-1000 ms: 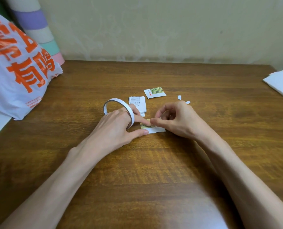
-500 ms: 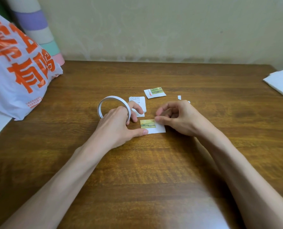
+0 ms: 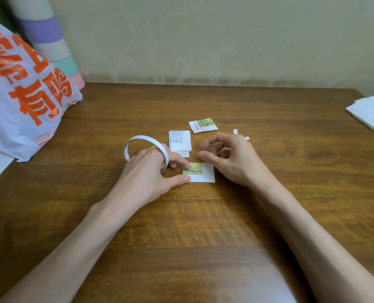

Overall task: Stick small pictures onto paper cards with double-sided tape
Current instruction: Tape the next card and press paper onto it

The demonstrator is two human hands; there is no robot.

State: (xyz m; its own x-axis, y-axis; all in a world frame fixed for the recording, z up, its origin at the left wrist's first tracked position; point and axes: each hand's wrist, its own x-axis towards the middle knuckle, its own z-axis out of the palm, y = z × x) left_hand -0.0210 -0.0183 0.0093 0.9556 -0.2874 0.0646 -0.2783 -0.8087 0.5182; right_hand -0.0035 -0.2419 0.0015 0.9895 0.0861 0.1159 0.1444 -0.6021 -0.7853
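Wooden table (image 3: 181,237) bears the card (image 3: 207,177), its picture (image 3: 193,168) seemingly stuck down. The left hand (image 3: 146,173) pins its edge, the tape roll (image 3: 138,141) hooked on curled fingers. The right hand (image 3: 227,158) hovers loosely spread, empty. Next probably comes one card peeled singly from the stack (image 3: 180,142) beyond.

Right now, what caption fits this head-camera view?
Left hand, tape roll around its fingers, presses the card with its picture; right hand hovers.
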